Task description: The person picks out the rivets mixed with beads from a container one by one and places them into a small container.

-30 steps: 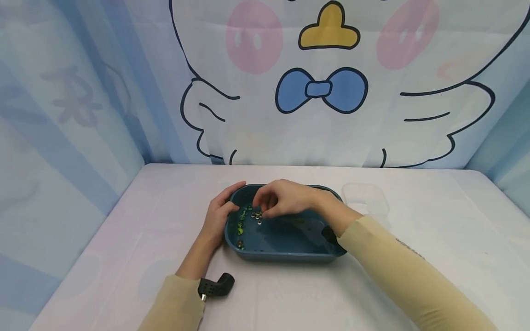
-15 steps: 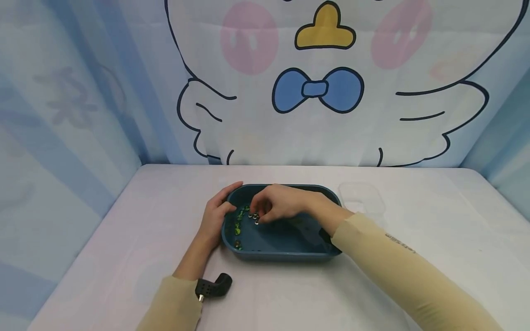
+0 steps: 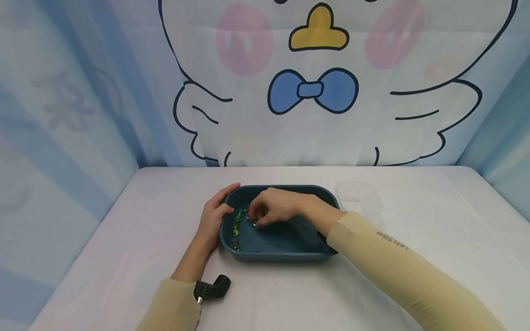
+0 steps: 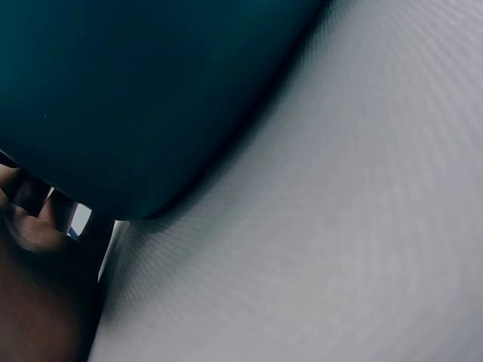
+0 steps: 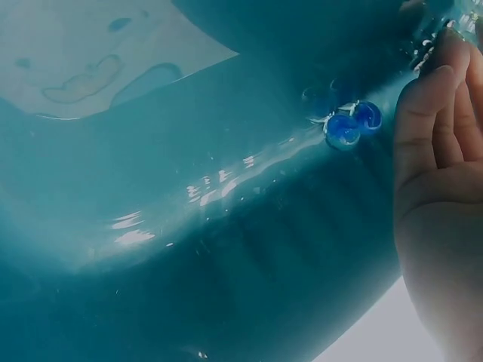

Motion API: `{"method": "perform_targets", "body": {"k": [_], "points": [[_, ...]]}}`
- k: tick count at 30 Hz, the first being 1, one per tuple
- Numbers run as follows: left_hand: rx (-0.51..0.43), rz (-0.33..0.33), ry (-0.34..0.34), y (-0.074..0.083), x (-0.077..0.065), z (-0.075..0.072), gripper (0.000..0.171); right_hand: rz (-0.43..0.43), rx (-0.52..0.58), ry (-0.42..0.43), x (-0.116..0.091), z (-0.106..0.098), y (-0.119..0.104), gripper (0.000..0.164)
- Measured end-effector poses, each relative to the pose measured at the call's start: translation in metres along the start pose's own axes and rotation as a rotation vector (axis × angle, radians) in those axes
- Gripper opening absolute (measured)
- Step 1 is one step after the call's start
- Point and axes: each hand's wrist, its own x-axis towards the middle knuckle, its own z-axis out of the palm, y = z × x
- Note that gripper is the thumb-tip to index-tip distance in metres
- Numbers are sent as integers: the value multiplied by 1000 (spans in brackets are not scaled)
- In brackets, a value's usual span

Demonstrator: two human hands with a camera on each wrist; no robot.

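The blue tray (image 3: 285, 254) is being gripped at its left edge by the partly curled left hand (image 3: 211, 218) | silver pieces (image 3: 254, 221) toward its far-left corner are being partly covered by the half-curled right hand (image 3: 279, 205) | low, light fingertips are probably being called for, green pieces (image 3: 236, 232) along the left edge being spared | contact is being hidden; any pinch cannot be told
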Motion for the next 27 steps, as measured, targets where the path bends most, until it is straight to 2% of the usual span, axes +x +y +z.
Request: {"method": "perform_targets", "body": {"k": [12, 27], "points": [[24, -2, 6, -2, -1, -1, 63, 75, 3, -33, 5, 4, -3, 7], [12, 6, 10, -1, 1, -1, 63, 110, -23, -25, 2, 5, -3, 2]]}}
